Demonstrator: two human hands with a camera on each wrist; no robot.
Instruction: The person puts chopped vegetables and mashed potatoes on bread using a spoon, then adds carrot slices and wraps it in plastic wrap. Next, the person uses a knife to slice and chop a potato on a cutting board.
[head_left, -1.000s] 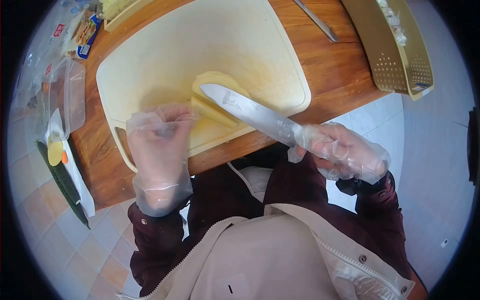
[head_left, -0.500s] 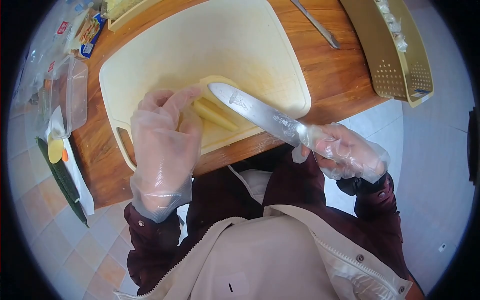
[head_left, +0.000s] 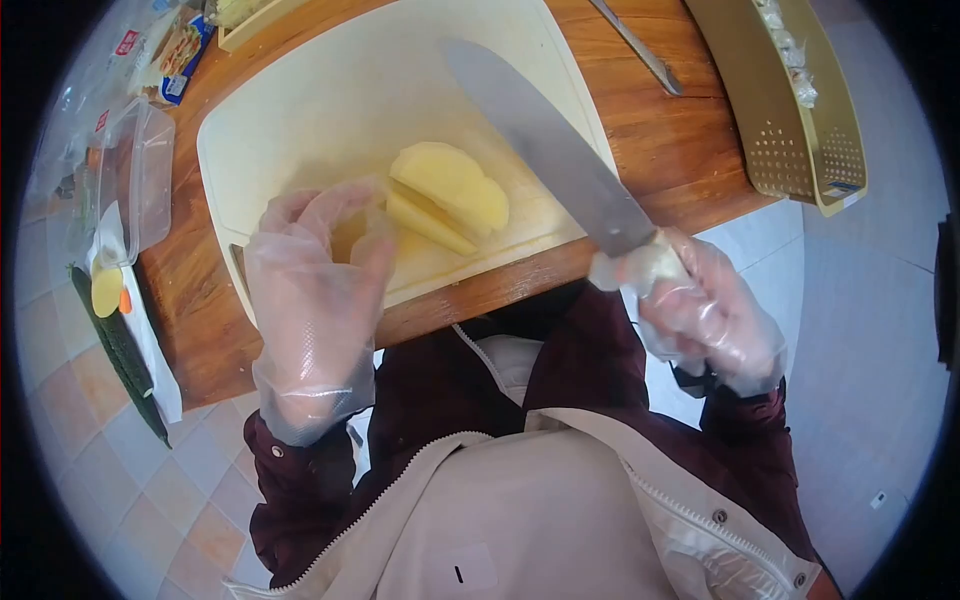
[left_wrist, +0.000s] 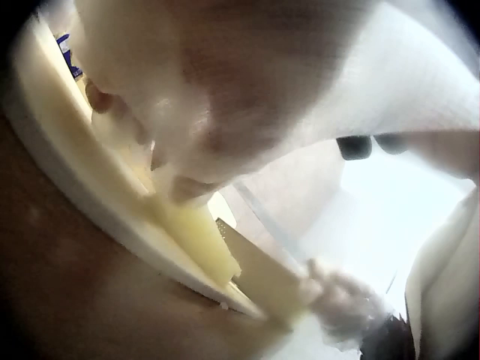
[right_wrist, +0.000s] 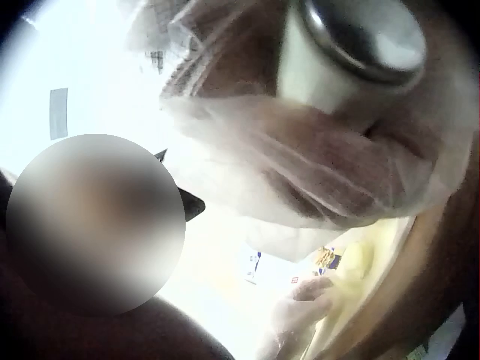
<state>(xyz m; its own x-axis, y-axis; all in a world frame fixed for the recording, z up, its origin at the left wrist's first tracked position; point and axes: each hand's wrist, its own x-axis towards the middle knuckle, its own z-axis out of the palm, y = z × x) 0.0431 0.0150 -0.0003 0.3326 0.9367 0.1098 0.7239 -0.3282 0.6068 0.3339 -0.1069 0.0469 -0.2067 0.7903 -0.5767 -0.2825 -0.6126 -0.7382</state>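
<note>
Raised over the cutting board (head_left: 300,120), the knife (head_left: 560,145) is gripped by its handle in my gloved right hand (head_left: 705,310); its blade slants up and left. Pale yellow food slices (head_left: 450,185) lie flat on the board, beside a thicker wedge (head_left: 425,222). My gloved left hand (head_left: 315,290), at the board's lower left, curls its fingers and thumb around a yellow piece, mostly hidden by the hand. In the left wrist view the fingers touch yellow food (left_wrist: 199,240). The right wrist view shows the white handle (right_wrist: 307,67) with its metal end cap in the right hand.
A clear plastic container (head_left: 150,185) stands left, with a cucumber (head_left: 120,355) and white paper (head_left: 150,350) below it. A perforated basket (head_left: 785,140) stands at the right edge, and a metal utensil (head_left: 640,50) lies at the upper right.
The knife has lifted off the yellow slices, its tip swinging up and away. My left hand reached to the slices, then drew back left; the slices now lie uncovered.
</note>
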